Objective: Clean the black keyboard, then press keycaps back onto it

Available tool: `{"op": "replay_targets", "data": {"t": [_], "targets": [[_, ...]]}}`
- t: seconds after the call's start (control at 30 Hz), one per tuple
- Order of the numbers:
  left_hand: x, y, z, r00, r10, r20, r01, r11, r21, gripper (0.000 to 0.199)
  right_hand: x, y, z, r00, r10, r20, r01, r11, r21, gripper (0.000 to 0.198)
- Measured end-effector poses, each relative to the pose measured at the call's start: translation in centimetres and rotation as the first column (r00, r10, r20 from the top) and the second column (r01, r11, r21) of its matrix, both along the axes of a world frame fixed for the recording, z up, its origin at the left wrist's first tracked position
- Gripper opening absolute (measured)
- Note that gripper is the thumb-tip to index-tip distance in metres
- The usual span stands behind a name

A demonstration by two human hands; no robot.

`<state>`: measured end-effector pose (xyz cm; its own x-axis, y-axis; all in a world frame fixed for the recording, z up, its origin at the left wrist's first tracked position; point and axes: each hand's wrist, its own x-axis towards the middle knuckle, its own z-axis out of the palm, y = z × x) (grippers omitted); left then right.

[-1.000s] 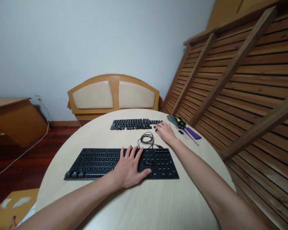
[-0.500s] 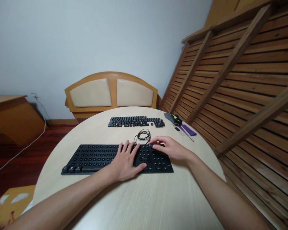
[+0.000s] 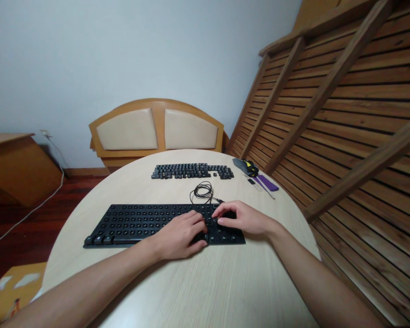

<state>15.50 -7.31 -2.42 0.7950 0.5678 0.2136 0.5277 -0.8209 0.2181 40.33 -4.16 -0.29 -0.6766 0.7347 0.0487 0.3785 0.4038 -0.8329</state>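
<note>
On a round table (image 3: 205,287), the left hand (image 3: 181,234) has curled beside the bent right hand (image 3: 244,217), both now working the keyboard (image 3: 134,223), any pinch hidden.

Bedroom-like home room, headboard (image 3: 160,125) with 2 cream panels (image 3: 127,129), slatted wooden frame (image 3: 345,114), reddish floor (image 3: 20,246)

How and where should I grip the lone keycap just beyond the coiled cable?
I'd pinch the lone keycap by its left and right sides, coming from above with the right hand. It is small and low, and bare table appears to separate it from the neighbouring keycaps. Its exact tilt is too small to tell.
</note>
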Motion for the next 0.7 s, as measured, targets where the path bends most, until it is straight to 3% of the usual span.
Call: {"op": "replay_targets", "data": {"t": [0.17, 0.33, 0.7], "targets": [[-0.3, 0.2, -0.1, 1.0, -0.019, 0.0, 0.019, 1.0, -0.001, 0.013, -0.7, -0.6, 0.0, 0.994, 0.019, 0.11, -0.024, 0.999, 0.044, 0.019], [-0.2, 0.3, 0.0, 1.0, -0.02, 0.008, 0.02, 1.0, -0.018, 0.012, -1.2, -1.0, 0.1, 0.973, 0.031, 0.23, -0.078, 0.977, 0.198, 0.016], [-0.3, 0.3, -0.1, 0.999, -0.009, 0.037, 0.01, 0.999, -0.032, 0.013, -1.4, -1.0, -0.1, 0.971, 0.053, 0.234, -0.119, 0.953, 0.279, 0.016]]}}
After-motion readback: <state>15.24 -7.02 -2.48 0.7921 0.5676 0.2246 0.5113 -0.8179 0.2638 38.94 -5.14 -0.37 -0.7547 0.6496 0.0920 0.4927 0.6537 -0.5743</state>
